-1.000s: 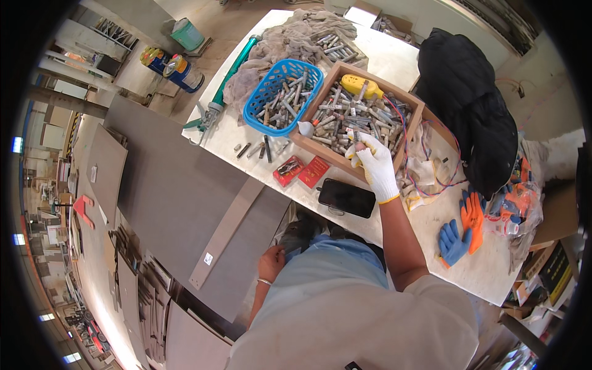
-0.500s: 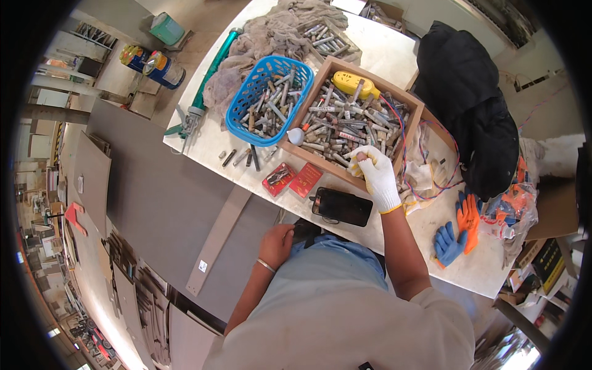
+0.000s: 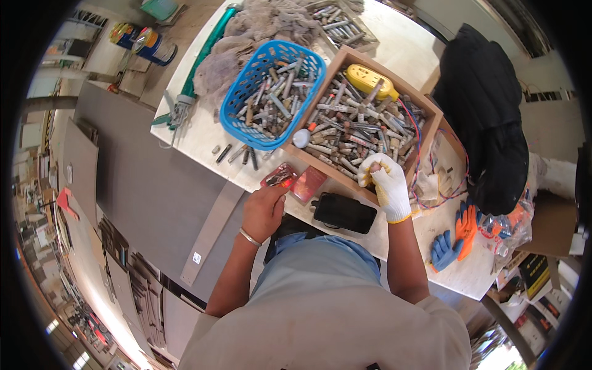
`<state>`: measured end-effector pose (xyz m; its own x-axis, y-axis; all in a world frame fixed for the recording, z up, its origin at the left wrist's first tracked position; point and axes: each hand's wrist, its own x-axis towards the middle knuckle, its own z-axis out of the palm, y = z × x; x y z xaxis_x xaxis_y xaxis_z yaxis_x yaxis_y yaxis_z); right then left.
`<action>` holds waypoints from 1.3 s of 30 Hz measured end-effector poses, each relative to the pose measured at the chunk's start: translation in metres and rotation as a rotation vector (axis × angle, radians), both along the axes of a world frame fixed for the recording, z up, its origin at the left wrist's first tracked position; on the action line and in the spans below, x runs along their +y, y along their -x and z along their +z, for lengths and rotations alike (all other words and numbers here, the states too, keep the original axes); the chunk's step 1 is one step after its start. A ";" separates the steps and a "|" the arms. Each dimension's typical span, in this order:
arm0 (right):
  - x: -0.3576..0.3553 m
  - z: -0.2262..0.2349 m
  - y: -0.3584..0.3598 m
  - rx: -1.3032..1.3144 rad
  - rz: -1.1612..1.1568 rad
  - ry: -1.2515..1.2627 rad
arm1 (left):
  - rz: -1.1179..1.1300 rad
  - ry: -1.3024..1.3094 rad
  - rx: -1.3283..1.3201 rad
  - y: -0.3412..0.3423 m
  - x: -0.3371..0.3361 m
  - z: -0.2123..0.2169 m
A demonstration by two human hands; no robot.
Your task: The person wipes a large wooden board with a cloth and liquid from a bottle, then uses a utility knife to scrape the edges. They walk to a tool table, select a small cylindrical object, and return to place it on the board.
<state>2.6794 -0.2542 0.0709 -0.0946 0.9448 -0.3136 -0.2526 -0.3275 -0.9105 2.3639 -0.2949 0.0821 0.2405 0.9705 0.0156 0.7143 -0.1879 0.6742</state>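
Observation:
My bare left hand (image 3: 264, 211), with a bracelet at the wrist, reaches over the table's front edge. Its loosely curled fingers are at the near side of a red packet (image 3: 279, 175) with small dark pieces and an orange bit on it; the fingertips are partly hidden. A flat red packet (image 3: 308, 184) lies beside it. My right hand (image 3: 388, 187) wears a white glove with a yellow cuff and a bare thumb tip. It is closed at the near right corner of a wooden tray (image 3: 302, 111) full of short labelled sticks (image 3: 361, 137). Whatever it holds is hidden.
A blue basket (image 3: 226, 120) of similar sticks stands left of the tray. A black phone-like device (image 3: 345, 213) lies near the front edge. A yellow power strip (image 3: 372, 81), green caulking gun (image 3: 184, 105), rags (image 3: 246, 37), black jacket (image 3: 481, 111) and blue-orange gloves (image 3: 447, 250) surround them.
My left hand has come up from the front of my body to the red packet. My right hand stays closed by the tray's near corner. The whole view has shifted slightly.

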 end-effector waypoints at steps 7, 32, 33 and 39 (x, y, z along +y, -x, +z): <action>0.002 -0.010 0.015 -0.054 0.105 -0.136 | 0.087 0.155 0.213 0.020 -0.050 -0.011; 0.007 -0.034 0.053 -0.550 0.068 -0.582 | 0.907 1.129 -0.096 -0.015 -0.635 -0.300; 0.008 -0.031 0.049 -0.541 0.059 -0.583 | 0.929 1.055 -0.098 -0.014 -0.624 -0.303; 0.018 -0.030 0.060 -0.443 -0.012 -0.562 | 0.743 0.714 0.073 0.032 -0.616 -0.299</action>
<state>2.6192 -0.2361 0.0413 -0.0593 0.9749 0.2148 0.1796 0.2221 -0.9583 2.3316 -0.9106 -0.2165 -0.4459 0.6520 -0.6132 0.5305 0.7443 0.4057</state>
